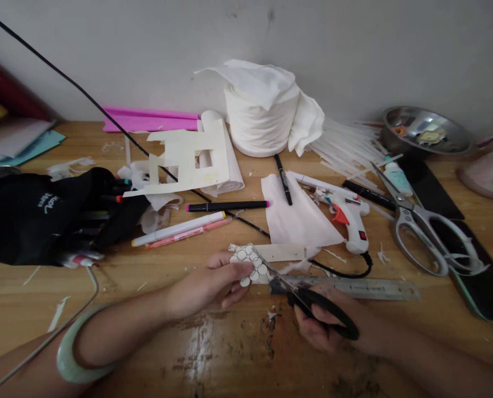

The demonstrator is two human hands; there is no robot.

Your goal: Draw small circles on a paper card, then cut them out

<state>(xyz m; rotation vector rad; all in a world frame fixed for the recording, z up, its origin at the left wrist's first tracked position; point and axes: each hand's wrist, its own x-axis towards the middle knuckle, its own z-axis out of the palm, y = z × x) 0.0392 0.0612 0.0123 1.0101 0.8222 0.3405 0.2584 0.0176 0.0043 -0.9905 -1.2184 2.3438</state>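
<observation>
My left hand [221, 279] pinches a small piece of white paper [250, 258] with drawn black circles, its edge partly cut in scallops. Black-handled scissors [331, 310] are in my right hand [319, 323], with fingers through the loops. Their blades meet the right edge of the paper piece. Beneath and behind them lie a metal ruler [371, 287] and a pale paper strip [277, 252]. A green bangle [66, 354] circles my left forearm.
At right lie a glue gun [354, 221], large grey scissors [420, 226] and a metal bowl [426, 130]. Markers [227, 206], cut card [188, 160] and a white cloth roll [263, 110] stand behind. A black pen case [43, 215] is at left. A black cord [84, 94] crosses the table.
</observation>
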